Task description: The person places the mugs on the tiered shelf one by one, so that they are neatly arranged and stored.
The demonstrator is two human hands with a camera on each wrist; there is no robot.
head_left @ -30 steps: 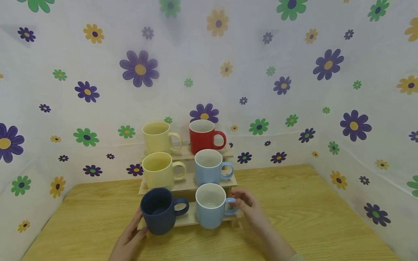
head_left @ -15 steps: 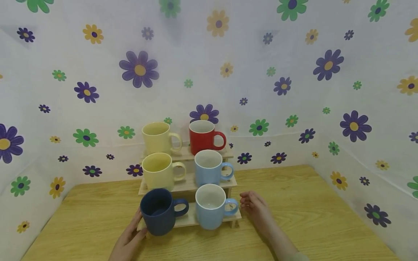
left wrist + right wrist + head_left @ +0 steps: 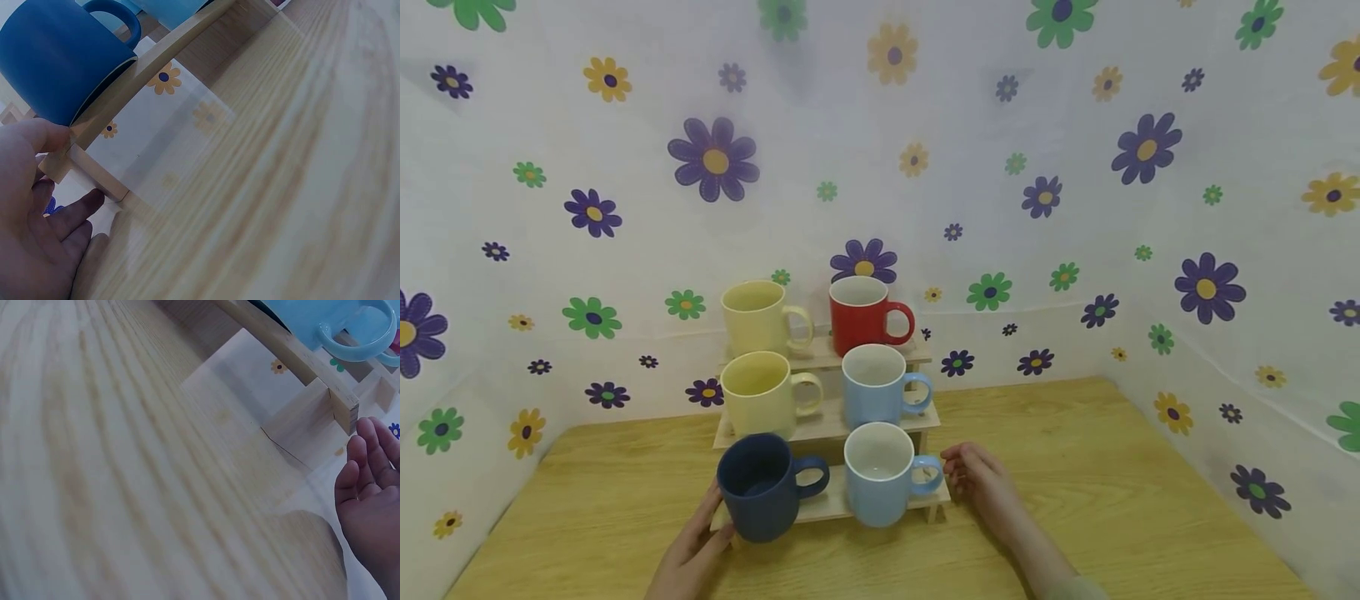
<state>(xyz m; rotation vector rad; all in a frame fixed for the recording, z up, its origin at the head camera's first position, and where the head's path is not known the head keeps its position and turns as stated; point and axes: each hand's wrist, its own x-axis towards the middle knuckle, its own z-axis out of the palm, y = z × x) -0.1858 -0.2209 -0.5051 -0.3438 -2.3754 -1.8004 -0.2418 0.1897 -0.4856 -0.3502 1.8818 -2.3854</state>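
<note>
A three-step wooden rack (image 3: pixel 826 505) stands on the table, bearing two mugs per step. On the lowest step are a navy mug (image 3: pixel 760 498) and a light blue mug (image 3: pixel 874 498). My left hand (image 3: pixel 688 546) holds the rack's left end beside the navy mug; in the left wrist view its thumb (image 3: pixel 47 134) lies against the front plank, with fingers around the end. My right hand (image 3: pixel 987 483) rests beside the rack's right end, fingers loosely bent and holding nothing. The right wrist view shows those fingertips (image 3: pixel 365 431) right at the plank's end, below the light blue handle.
The middle step carries a yellow mug (image 3: pixel 754 407) and another light blue mug (image 3: pixel 867 398). Up top sit a second yellow mug (image 3: pixel 751 325) and a red mug (image 3: pixel 852 323). All handles point right. A flower-patterned cloth (image 3: pixel 970 133) surrounds the wooden table (image 3: pixel 1112 500).
My right hand has let go of the front light blue mug's handle and moved down and right, beside the rack's end. My left hand stays at the left end. The head view has shifted slightly.
</note>
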